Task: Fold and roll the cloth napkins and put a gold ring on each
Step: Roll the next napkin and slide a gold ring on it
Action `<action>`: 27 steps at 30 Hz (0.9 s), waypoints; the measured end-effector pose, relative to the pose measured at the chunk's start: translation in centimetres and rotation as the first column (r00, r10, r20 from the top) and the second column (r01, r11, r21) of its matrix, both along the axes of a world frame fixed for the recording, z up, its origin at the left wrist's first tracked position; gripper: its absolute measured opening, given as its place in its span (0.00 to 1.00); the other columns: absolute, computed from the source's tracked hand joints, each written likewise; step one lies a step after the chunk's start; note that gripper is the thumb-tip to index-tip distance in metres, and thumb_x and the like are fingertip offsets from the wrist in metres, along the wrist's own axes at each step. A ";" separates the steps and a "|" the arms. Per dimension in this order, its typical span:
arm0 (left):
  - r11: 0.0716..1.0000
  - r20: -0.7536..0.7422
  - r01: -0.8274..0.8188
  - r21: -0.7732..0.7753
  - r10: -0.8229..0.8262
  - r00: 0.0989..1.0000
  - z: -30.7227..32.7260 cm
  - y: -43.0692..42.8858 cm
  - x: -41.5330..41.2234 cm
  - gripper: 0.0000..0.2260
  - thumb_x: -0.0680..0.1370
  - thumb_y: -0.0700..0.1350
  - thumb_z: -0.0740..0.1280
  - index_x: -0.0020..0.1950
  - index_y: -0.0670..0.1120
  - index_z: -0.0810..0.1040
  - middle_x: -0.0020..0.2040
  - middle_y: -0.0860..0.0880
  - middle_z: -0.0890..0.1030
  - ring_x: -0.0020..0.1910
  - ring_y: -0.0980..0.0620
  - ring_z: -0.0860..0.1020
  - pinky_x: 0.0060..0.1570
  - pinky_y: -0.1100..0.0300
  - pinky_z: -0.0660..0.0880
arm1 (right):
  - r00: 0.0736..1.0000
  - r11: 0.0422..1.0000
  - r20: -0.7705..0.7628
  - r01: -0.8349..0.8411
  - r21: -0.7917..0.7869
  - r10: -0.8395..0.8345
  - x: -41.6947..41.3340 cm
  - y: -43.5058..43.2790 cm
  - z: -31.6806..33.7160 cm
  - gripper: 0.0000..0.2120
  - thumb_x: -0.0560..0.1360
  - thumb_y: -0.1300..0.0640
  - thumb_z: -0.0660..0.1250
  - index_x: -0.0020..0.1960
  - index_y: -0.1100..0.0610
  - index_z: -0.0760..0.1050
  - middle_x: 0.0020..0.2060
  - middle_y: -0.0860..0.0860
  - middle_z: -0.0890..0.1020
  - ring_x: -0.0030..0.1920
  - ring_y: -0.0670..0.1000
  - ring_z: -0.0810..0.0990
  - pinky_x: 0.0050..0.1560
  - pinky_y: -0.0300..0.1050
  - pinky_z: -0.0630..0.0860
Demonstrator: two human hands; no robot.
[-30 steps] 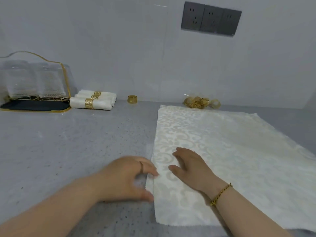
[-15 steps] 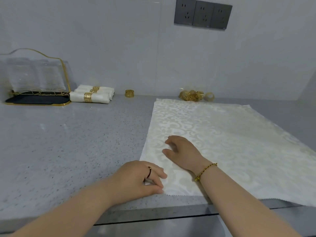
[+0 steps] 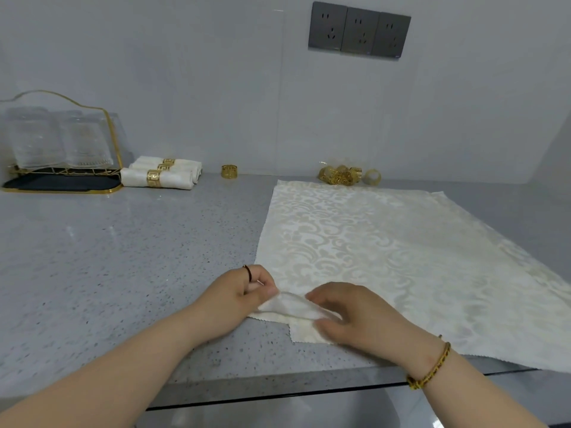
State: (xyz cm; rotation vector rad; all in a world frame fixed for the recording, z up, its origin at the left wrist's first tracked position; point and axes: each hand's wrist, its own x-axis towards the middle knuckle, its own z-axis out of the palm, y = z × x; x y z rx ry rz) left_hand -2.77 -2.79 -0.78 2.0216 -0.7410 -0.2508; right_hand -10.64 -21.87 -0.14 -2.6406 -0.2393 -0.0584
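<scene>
A cream patterned cloth napkin point(image 3: 386, 251) lies spread flat on the grey counter point(image 3: 108, 267). Its near left corner is lifted and turned over. My left hand point(image 3: 238, 295) pinches that lifted corner from the left. My right hand point(image 3: 355, 313) grips the same raised fold from the right, thumb under the cloth. A single gold ring point(image 3: 230, 171) stands by the wall. A pile of gold rings point(image 3: 341, 175) lies behind the napkin's far edge. Three rolled napkins with gold rings point(image 3: 160, 177) lie at the back left.
A gold wire rack with upturned glasses point(image 3: 58, 146) on a dark tray stands at the far left. Grey wall sockets point(image 3: 360, 29) sit above. The counter's front edge point(image 3: 278, 396) runs just below my wrists.
My right hand came off the flat cloth and moved back to the near left corner. Both hands have now lifted that corner, which lay flat before.
</scene>
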 end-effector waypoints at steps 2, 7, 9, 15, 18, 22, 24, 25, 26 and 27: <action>0.999 0.012 -0.049 -0.021 0.049 0.999 0.2 -0.1 0.3 0.09 0.78 0.43 0.62 0.37 0.51 0.72 0.33 0.45 0.70 0.32 0.52 0.67 0.33 0.64 0.62 | 0.998 0.994 0.063 0.031 -0.101 -0.025 -0.2 -0.3 0.1 0.14 0.76 0.56 0.60 0.61 0.52 0.74 0.56 0.44 0.77 0.55 0.43 0.74 0.55 0.36 0.69; 0.939 0.042 -0.320 -0.128 0.327 0.944 2.5 1.1 1.9 0.10 0.78 0.41 0.61 0.38 0.51 0.72 0.35 0.51 0.74 0.34 0.56 0.71 0.34 0.66 0.65 | 0.991 0.951 0.093 0.123 -0.282 -0.101 -0.3 -1.5 1.4 0.07 0.76 0.57 0.58 0.48 0.55 0.75 0.42 0.50 0.77 0.40 0.47 0.71 0.39 0.38 0.66; 0.919 0.082 -0.385 -0.089 0.392 0.916 3.4 2.7 2.8 0.11 0.78 0.41 0.60 0.38 0.52 0.71 0.35 0.52 0.73 0.33 0.57 0.70 0.31 0.67 0.64 | 0.992 0.947 0.060 0.121 -0.296 -0.108 -0.4 -2.0 2.0 0.10 0.75 0.60 0.58 0.36 0.53 0.67 0.32 0.48 0.69 0.32 0.44 0.65 0.33 0.36 0.61; 0.894 0.059 -0.443 -0.072 0.447 0.892 5.1 7.9 3.4 0.10 0.78 0.41 0.61 0.37 0.49 0.73 0.33 0.49 0.75 0.32 0.52 0.70 0.34 0.60 0.64 | 0.973 0.991 -0.209 0.077 -0.111 -0.099 -0.3 -2.9 4.3 0.18 0.74 0.66 0.59 0.28 0.55 0.60 0.20 0.45 0.66 0.22 0.42 0.65 0.28 0.32 0.63; 0.890 0.033 -0.455 -0.005 0.455 0.890 5.4 10.2 3.5 0.09 0.77 0.42 0.63 0.37 0.47 0.76 0.32 0.49 0.77 0.31 0.51 0.72 0.32 0.60 0.66 | 0.943 0.988 -0.319 0.053 -0.148 -0.098 0.1 -3.5 5.4 0.15 0.72 0.65 0.60 0.30 0.54 0.66 0.22 0.44 0.67 0.23 0.42 0.65 0.27 0.32 0.62; 0.870 0.038 -0.478 0.123 0.477 0.878 4.3 11.4 3.7 0.07 0.74 0.44 0.68 0.36 0.47 0.77 0.26 0.49 0.77 0.27 0.48 0.71 0.27 0.62 0.66 | 0.925 0.957 -0.328 0.103 -0.271 -0.192 0.9 -4.6 5.5 0.13 0.72 0.64 0.60 0.31 0.57 0.64 0.25 0.47 0.63 0.24 0.43 0.61 0.25 0.34 0.59; 0.877 0.009 -0.454 0.159 0.458 0.889 3.8 11.3 3.8 0.04 0.72 0.44 0.70 0.38 0.49 0.77 0.28 0.51 0.79 0.28 0.50 0.74 0.28 0.63 0.67 | 0.917 0.939 -0.326 0.120 -0.322 -0.229 1.1 -5.3 5.5 0.15 0.72 0.65 0.59 0.30 0.56 0.61 0.26 0.48 0.62 0.21 0.43 0.60 0.24 0.34 0.58; 0.884 -0.005 -0.433 0.176 0.441 0.898 3.7 11.2 3.9 0.04 0.71 0.43 0.71 0.39 0.49 0.77 0.32 0.51 0.80 0.31 0.52 0.75 0.30 0.63 0.68 | 0.909 0.933 -0.339 0.125 -0.336 -0.244 1.1 -5.7 5.5 0.15 0.72 0.66 0.59 0.29 0.55 0.62 0.26 0.47 0.64 0.22 0.43 0.62 0.25 0.34 0.59; 0.890 -0.017 -0.411 0.196 0.423 0.906 3.6 11.2 4.0 0.05 0.71 0.43 0.72 0.39 0.50 0.76 0.33 0.52 0.81 0.32 0.54 0.77 0.30 0.64 0.69 | 0.895 0.928 -0.363 0.126 -0.351 -0.259 1.0 -6.2 5.6 0.14 0.72 0.65 0.59 0.30 0.54 0.65 0.28 0.47 0.67 0.25 0.42 0.64 0.28 0.34 0.62; 0.895 -0.033 -0.392 0.213 0.408 0.913 3.6 11.2 4.1 0.06 0.70 0.42 0.72 0.39 0.50 0.76 0.31 0.54 0.81 0.31 0.56 0.78 0.29 0.66 0.70 | 0.876 0.920 -0.395 0.122 -0.373 -0.276 0.9 -6.6 5.8 0.13 0.72 0.65 0.60 0.32 0.52 0.68 0.30 0.46 0.70 0.28 0.42 0.66 0.30 0.34 0.64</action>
